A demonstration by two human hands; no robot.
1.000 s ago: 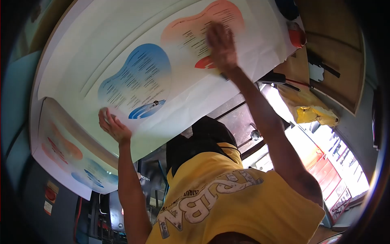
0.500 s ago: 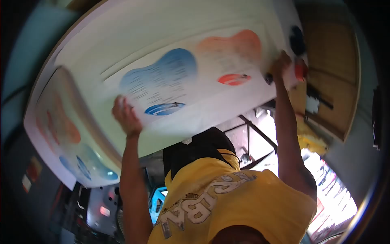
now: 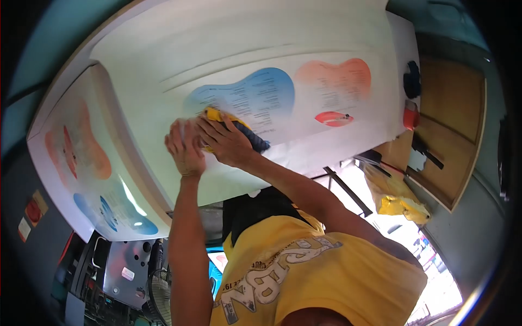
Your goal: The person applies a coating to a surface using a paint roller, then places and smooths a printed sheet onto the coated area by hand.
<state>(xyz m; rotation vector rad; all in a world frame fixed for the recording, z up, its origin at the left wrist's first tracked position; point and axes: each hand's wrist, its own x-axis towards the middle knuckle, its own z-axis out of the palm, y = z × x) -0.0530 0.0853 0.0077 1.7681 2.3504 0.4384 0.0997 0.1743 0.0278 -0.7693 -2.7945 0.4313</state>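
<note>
A large white sheet [image 3: 304, 146] printed with blue and orange blobs, lines of text and small ovals lies across the table. My right hand [image 3: 231, 145] presses a bunched yellow and dark blue cloth [image 3: 251, 136] onto it, over the lower left of the blue print. Close beside it, my left hand [image 3: 186, 149] rests on the sheet with fingers apart, slightly blurred. Part of the cloth and the small blue oval are hidden under the right hand.
On the left stands a curled glossy sheet [image 3: 89, 163] with similar prints. At the right edge are a dark object [image 3: 411, 79], a red object [image 3: 410, 115] and a wooden tray [image 3: 451, 130]. Below hangs a yellowish plastic bag [image 3: 394, 190]. Machinery [image 3: 128, 266] sits lower left.
My right hand has come from the sheet's right end to the left, now with the cloth under it beside my left hand. My left hand stays near the same place.
</note>
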